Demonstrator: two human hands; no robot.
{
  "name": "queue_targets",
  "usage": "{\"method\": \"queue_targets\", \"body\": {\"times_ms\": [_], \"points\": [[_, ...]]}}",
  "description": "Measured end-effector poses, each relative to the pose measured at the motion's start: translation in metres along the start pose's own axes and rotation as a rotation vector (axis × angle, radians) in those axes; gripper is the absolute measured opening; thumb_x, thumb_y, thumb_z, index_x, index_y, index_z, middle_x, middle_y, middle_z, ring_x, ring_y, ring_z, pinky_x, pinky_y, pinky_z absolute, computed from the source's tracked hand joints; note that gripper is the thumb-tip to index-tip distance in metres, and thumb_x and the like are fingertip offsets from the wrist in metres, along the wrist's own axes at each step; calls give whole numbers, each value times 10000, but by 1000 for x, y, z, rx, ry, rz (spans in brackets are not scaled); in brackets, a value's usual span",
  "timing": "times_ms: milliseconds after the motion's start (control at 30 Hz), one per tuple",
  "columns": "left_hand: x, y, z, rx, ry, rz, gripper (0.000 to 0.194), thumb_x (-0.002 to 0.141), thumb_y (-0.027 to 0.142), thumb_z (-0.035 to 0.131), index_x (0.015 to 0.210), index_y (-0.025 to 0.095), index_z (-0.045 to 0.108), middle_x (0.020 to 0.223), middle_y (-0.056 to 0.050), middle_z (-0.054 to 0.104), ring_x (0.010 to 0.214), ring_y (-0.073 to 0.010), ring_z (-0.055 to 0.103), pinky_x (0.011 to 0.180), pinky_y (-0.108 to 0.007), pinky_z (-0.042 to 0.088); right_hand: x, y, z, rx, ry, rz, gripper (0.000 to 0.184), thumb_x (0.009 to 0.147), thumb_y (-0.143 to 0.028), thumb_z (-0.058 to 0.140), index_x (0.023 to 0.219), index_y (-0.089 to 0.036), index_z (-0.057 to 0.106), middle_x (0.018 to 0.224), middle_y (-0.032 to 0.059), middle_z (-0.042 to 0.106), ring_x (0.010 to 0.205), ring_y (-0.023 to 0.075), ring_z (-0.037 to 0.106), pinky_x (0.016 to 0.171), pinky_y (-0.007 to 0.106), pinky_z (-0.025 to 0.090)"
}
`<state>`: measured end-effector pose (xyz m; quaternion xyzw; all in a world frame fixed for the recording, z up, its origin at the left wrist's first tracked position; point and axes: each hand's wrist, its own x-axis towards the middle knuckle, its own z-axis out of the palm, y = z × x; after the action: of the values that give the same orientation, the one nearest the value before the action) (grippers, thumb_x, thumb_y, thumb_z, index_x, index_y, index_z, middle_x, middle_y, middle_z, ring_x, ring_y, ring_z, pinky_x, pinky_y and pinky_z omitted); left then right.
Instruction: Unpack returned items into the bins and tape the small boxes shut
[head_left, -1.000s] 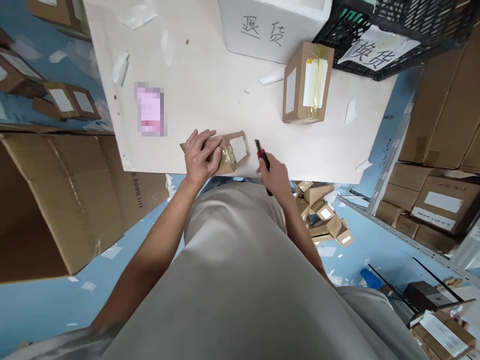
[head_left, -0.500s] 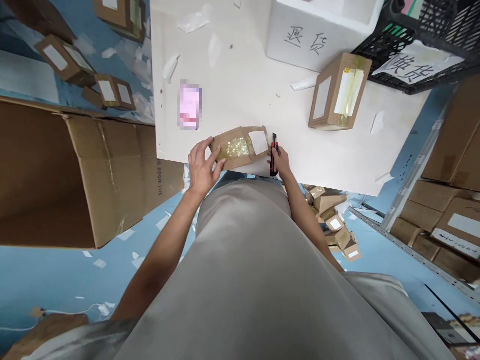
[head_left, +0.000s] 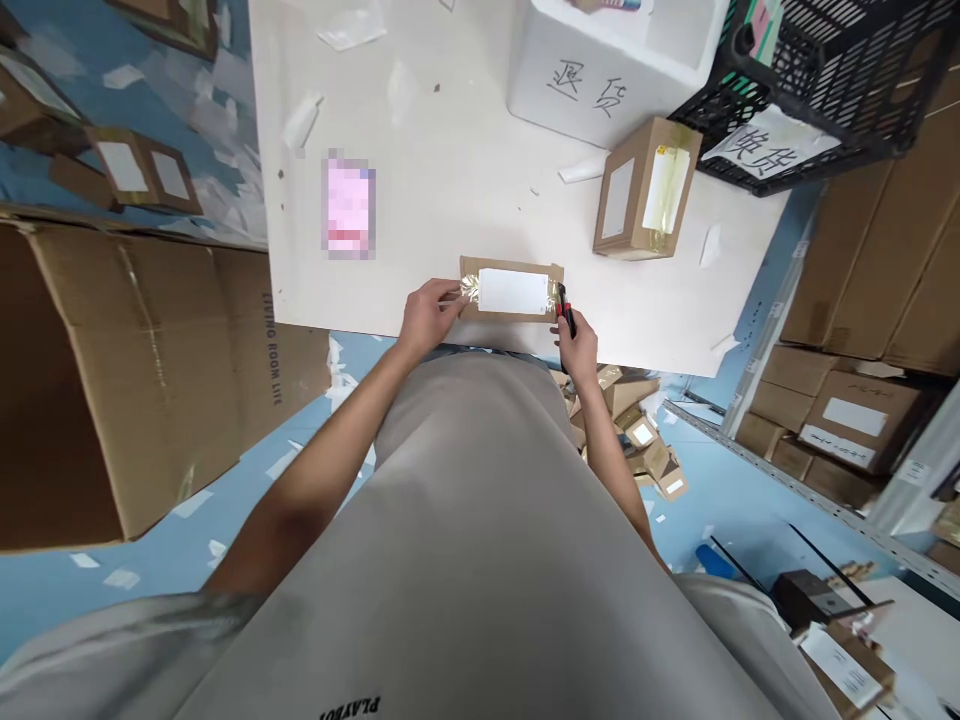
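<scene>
- Pinches cardboard box [head_left: 513, 291] at left end with left hand [head_left: 429, 318]
- Grips red-black cutter [head_left: 565, 312] in right hand [head_left: 580, 350], at box's right end
- Has box label-up, near front edge of white table [head_left: 457, 200]

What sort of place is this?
Probably a parcel stockroom: a taped, white-labelled brown cardboard box with a red-and-black box cutter at one end, stacked brown cardboard cartons, and heaped small brown boxes on the blue floor.
</scene>
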<state>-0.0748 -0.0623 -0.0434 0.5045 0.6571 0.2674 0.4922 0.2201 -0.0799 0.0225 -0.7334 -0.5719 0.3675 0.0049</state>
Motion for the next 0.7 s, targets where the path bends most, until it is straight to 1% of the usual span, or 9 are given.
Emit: {"method": "queue_targets", "body": {"times_ms": [67,133,167,200,267,333,400,500,700], "points": [[7,-4,4,-18,-29,-24,330,954,349,785,1255,218,760,1309,-107,806,1118,-278,810,973,-434,720,-4,-6,-9,-97,46,14,532,1178,-364,280,1531,-170,628,1348,183,819,1208,286,800,1025,410,634],[9,-3,6,-16,-43,15,398,924,309,792,1313,249,728,1377,-98,769,1118,-271,801,903,-405,727,-7,-19,-17,-208,93,-17,528,1166,-327,328,1577,-181,625,1462,197,778,1311,312,754,1093,432,596],[9,-2,6,-7,-49,49,410,917,297,785,1320,259,725,1405,-99,744,1122,-268,793,873,-392,726,-9,-28,-21,-265,90,-56,531,1166,-313,340,1601,-191,619,1517,195,749,1346,317,733,1105,428,583],[9,-1,6,4,-54,82,399,915,289,773,1311,262,732,1416,-103,722,1125,-265,785,855,-381,725,-10,-39,-24,-316,64,-105,530,1174,-311,347,1619,-207,616,1545,185,732,1355,318,724,1098,415,577],[9,0,6,21,-66,120,349,914,283,755,1261,253,757,1386,-110,704,1115,-258,772,847,-366,718,-10,-61,-28,-415,-51,-209,511,1205,-345,352,1626,-253,627,1508,150,748,1299,313,738,1044,378,571],[11,-2,7,28,-80,125,336,905,277,759,1239,248,769,1348,-110,705,1097,-254,767,849,-360,709,-8,-83,-29,-514,-179,-293,489,1232,-399,356,1613,-289,644,1427,122,773,1219,304,756,984,350,555],[13,-7,8,26,-88,118,364,883,258,771,1247,245,772,1341,-110,708,1102,-261,765,849,-361,701,-3,-101,-28,-609,-272,-354,482,1245,-420,351,1609,-296,642,1387,121,773,1174,298,758,943,341,535],[16,-15,11,13,-84,110,372,871,245,786,1243,246,776,1333,-111,716,1114,-273,765,874,-380,692,7,-120,-23,-734,-346,-406,478,1252,-381,324,1605,-267,626,1403,154,746,1182,300,744,932,350,512],[17,-20,15,-35,-68,96,320,920,327,821,1225,246,773,1343,-114,722,1130,-282,767,936,-409,682,20,-137,-17,-865,-405,-470,477,1187,-145,339,1586,-195,595,1441,199,716,1215,325,734,949,396,508]]}}
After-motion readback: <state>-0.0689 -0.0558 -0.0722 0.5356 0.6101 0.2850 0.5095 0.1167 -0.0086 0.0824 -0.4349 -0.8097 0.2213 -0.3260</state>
